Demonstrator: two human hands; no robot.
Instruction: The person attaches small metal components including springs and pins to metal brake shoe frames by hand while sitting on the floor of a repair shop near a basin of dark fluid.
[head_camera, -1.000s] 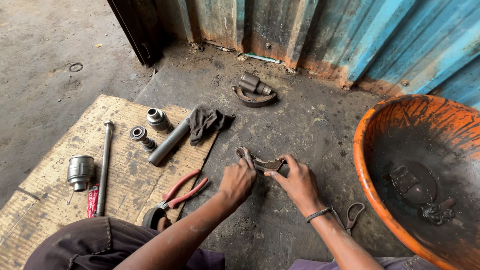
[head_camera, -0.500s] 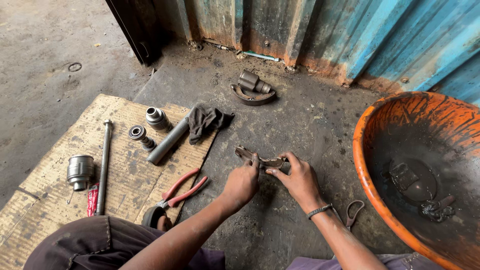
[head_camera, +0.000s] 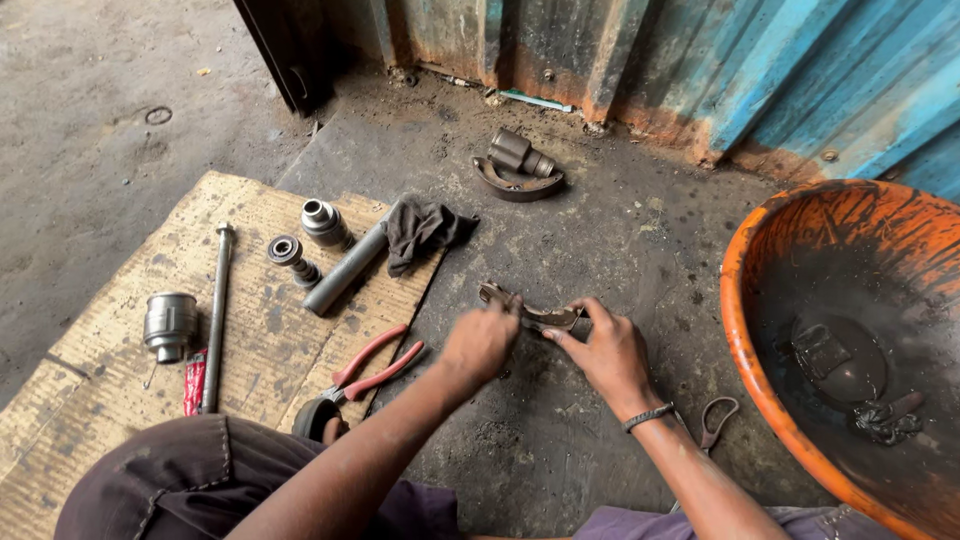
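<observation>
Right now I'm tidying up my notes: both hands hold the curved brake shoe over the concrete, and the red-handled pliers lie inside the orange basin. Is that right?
Not quite. The left hand and right hand do hold the curved brake shoe over the concrete, but the red-handled pliers lie on the cardboard sheet, not in the orange basin. The head view shows this.

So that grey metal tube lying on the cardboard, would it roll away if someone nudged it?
Probably. The grey metal tube is round and smooth, so a sideways push should roll it. The dark rag draped over one end might slow it. It looks like solid metal, so likely stiff and heavy for its size.
</observation>
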